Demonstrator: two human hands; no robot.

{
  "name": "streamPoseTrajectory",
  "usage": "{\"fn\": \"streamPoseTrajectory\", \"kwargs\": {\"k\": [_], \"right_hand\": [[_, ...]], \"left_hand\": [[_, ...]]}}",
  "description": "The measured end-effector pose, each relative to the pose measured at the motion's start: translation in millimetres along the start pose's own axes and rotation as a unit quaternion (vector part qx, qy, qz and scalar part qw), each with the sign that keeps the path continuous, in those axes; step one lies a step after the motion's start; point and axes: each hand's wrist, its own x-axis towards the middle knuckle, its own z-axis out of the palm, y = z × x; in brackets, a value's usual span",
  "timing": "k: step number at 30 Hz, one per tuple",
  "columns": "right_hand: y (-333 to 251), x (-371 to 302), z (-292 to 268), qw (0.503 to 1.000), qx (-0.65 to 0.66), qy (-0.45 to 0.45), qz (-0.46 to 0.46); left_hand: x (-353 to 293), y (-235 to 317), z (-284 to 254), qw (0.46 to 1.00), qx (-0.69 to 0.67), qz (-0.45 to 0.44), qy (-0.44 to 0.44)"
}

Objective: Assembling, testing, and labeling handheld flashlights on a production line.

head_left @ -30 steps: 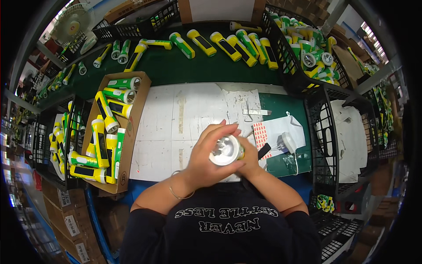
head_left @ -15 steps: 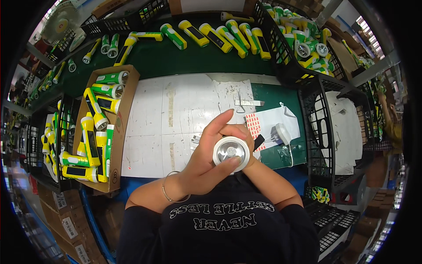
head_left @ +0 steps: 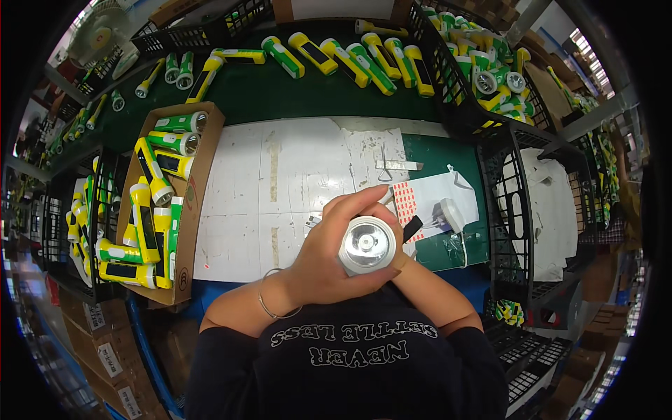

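Observation:
A white-rimmed flashlight (head_left: 367, 243) is held upright in front of my chest, its round reflector and clear lens facing up. My left hand (head_left: 318, 245) wraps round the head from the left, the thumb along the lower rim and the index finger reaching past the far side. My right hand (head_left: 400, 241) grips it from the right and below; most of its fingers and the flashlight's body are hidden. Beyond the hands, a red-and-white sticker sheet (head_left: 404, 199) lies on the table beside a white plug adapter (head_left: 451, 214) with a cord.
At the left, a cardboard box (head_left: 203, 185) holds several green and yellow flashlights. More flashlights (head_left: 313, 54) lie in a row on the far green surface. Black crates stand at both sides; the upper right crate (head_left: 448, 91) is heaped with flashlights. A metal strip (head_left: 399, 166) rests on the white tabletop.
My left thumb has moved off the lens to the lower rim, so the whole reflector shows. My left index finger points lower. The far row of flashlights appears slightly further right.

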Motion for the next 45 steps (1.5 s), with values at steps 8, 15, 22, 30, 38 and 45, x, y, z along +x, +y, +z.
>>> {"fn": "streamPoseTrajectory", "kwargs": {"k": [8, 15, 22, 30, 38, 45], "right_hand": [[-68, -2, -8, 0.894, 0.09, -0.427, 0.101], [-82, 0, 10, 0.975, -0.083, -0.174, 0.108], [-81, 0, 7, 0.915, 0.139, -0.274, 0.262], [-86, 3, 16, 0.969, -0.239, -0.041, 0.038], [-91, 1, 14, 0.95, -0.291, -0.088, 0.073], [-81, 2, 15, 0.906, 0.098, -0.309, 0.273]], "left_hand": [[6, -1, -23, 0.962, -0.212, -0.132, -0.11], [16, -33, -27, 0.915, -0.356, -0.148, 0.117], [9, -76, -36, 0.883, -0.432, -0.146, 0.11], [3, -93, -24, 0.866, -0.442, -0.173, 0.155], [5, -83, -37, 0.843, -0.49, -0.162, 0.152], [6, -66, -41, 0.912, -0.387, -0.132, -0.021]]}}
